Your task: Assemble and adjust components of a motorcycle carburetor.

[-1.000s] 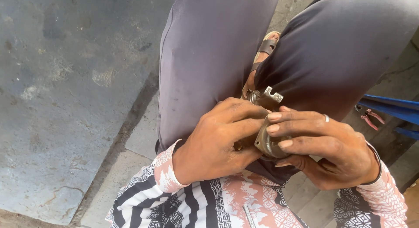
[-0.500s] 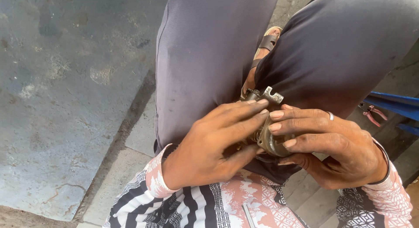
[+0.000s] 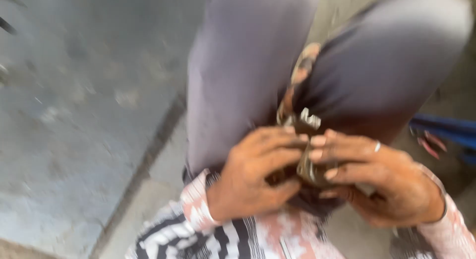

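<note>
Since half a second ago the view has swung and blurred; both hands sit slightly lower and more central, same hold on the part. Left hand (image 3: 253,177) and right hand (image 3: 382,182) meet fingertip to fingertip, both grips pressed together around a small grey metal part (image 3: 310,162). Left fingers (image 3: 277,140) curl over its near side, the thumb under it. Right fingers (image 3: 342,145) lie across its far side; a ring (image 3: 377,147) shows on one. The part's notched top edge pokes up just above the fingertips; the rest is hidden inside the two grips, detail lost to blur.

Just beyond the grips: the person's knees in grey trousers (image 3: 248,75), the part held between them. Nearer than the grips, patterned sleeves (image 3: 198,214). To the right of the right grip, well apart, blue-handled pliers (image 3: 441,132) on the floor. Left of the left grip, bare concrete floor (image 3: 74,115).
</note>
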